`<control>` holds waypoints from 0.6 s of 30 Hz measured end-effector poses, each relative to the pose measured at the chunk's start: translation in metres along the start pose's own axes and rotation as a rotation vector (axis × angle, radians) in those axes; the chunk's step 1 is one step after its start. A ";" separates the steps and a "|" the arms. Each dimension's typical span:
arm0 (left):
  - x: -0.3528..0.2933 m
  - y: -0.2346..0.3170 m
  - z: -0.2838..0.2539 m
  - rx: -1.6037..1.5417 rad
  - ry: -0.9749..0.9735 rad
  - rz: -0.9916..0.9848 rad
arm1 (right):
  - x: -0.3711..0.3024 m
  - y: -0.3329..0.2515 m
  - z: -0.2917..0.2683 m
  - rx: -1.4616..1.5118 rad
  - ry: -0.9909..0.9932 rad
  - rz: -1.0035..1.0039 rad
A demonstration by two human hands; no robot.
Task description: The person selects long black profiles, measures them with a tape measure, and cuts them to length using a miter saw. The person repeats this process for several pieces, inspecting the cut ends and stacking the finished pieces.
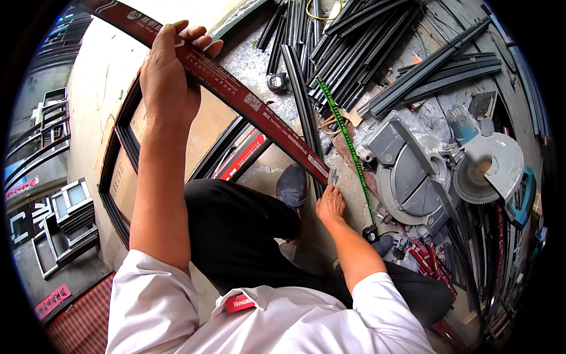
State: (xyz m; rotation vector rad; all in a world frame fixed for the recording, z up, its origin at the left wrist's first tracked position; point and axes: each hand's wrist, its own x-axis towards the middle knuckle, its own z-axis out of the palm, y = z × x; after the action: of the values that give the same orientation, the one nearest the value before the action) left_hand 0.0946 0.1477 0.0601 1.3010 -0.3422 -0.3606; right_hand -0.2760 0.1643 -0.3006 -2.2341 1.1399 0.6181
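Observation:
A long metal profile (236, 99) covered in dark red printed film slants from the upper left down to the middle. My left hand (171, 76) is closed around its upper part, fingers curled over the far edge. My right hand (331, 204) is closed at the lower end of the profile, where a small grey patch shows by the fingertips; the exact grip is partly hidden. To the right of that hand, a green tape measure (348, 144) lies pulled out along the floor, its dark case close to my right forearm.
A mitre saw (489, 168) with a round blade stands at the right. Black profiles (359, 50) lie piled at the far side, with a second tape measure (276, 82) beside them. A dark frame (121, 133) holding cardboard is at the left; red offcuts (429, 259) lie at the lower right.

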 end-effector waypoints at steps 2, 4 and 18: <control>-0.002 0.001 0.006 0.048 -0.005 -0.011 | 0.002 -0.001 -0.001 -0.007 -0.006 0.012; -0.004 0.002 0.006 0.045 -0.006 -0.017 | 0.002 -0.001 -0.005 -0.004 -0.011 0.024; -0.003 -0.001 0.002 -0.020 -0.008 -0.003 | -0.003 -0.004 -0.019 0.012 0.015 0.005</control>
State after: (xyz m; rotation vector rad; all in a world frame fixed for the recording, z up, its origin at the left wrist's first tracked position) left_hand 0.0904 0.1469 0.0592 1.2806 -0.3429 -0.3707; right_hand -0.2715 0.1555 -0.2832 -2.2296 1.1544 0.5954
